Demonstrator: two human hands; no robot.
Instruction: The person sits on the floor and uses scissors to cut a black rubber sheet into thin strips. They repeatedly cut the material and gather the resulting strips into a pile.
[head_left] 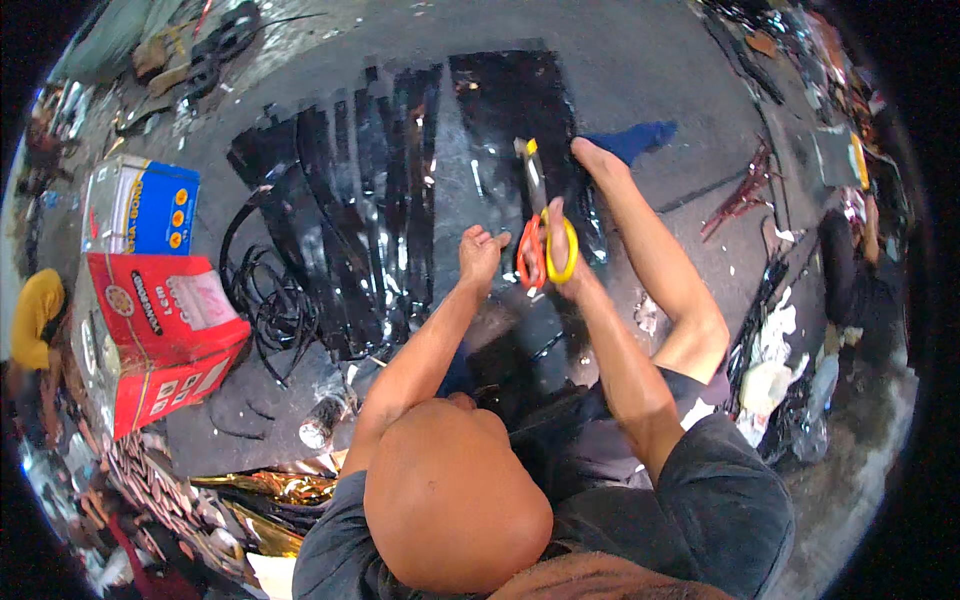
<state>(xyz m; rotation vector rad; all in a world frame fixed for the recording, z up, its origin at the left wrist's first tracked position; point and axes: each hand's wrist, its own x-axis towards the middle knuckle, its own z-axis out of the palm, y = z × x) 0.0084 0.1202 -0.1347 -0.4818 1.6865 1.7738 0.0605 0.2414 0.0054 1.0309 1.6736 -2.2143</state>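
My right hand (pixel 563 265) grips a pair of scissors (pixel 536 185) with one orange and one yellow handle loop. Their blades point away from me, over a wide shiny black sheet (pixel 505 90) spread on the floor. Just left of the scissors is my left hand (pixel 480 258), its fingers curled in and its thumb toward the blades. What those fingers hold, if anything, I cannot make out. Long black strips (pixel 345 215) lie side by side to the left of that hand, and some overlap. My bare right foot (pixel 600 160) rests at the black sheet's right edge.
Red (pixel 165 335) and blue-and-white cardboard boxes (pixel 150 205) stand at the left, near a tangle of thin black strips (pixel 275 310). A blue cloth (pixel 635 140) lies beyond my foot. Reddish strips (pixel 740 190) and white plastic scraps (pixel 775 360) are at the right.
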